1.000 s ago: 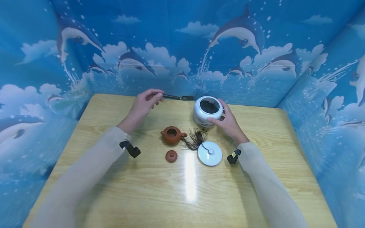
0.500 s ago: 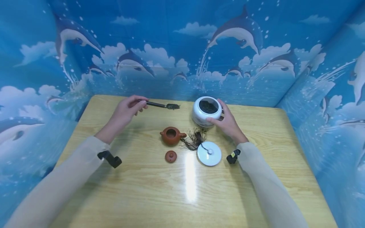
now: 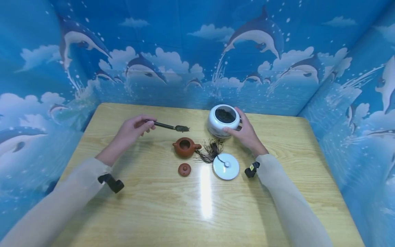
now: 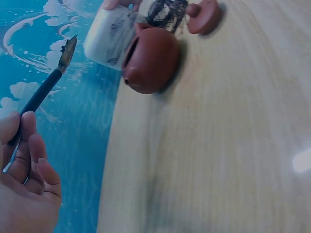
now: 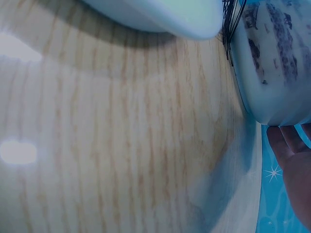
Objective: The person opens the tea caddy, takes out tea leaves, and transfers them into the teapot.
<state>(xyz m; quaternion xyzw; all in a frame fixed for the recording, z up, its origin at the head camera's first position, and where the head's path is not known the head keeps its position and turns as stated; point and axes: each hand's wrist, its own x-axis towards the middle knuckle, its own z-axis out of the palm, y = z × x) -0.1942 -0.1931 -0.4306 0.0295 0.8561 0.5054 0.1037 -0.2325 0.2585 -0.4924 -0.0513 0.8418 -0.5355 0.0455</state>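
With our left hand (image 3: pixel 132 130), fingers nearly closed, we pinch a leaf-laden scoop (image 3: pixel 166 126); right of those fingers sits the clay teapot (image 3: pixel 182 151). Further right, our right hand (image 3: pixel 248 136), fingers spread wide, grips the white jar (image 3: pixel 215 126).

In my left hand (image 4: pixel 28 196) I pinch a dark-handled scoop (image 4: pixel 42 91), dark bits (image 4: pixel 64 47) at its tip, and on the pale bench (image 4: pixel 214 145) I see the reddish-brown teapot (image 4: pixel 155 58), with the white jar (image 4: pixel 109 36) my right hand (image 4: pixel 111 4) touches, black strands (image 4: pixel 166 15) and a knobbed lid (image 4: pixel 206 18) beyond.
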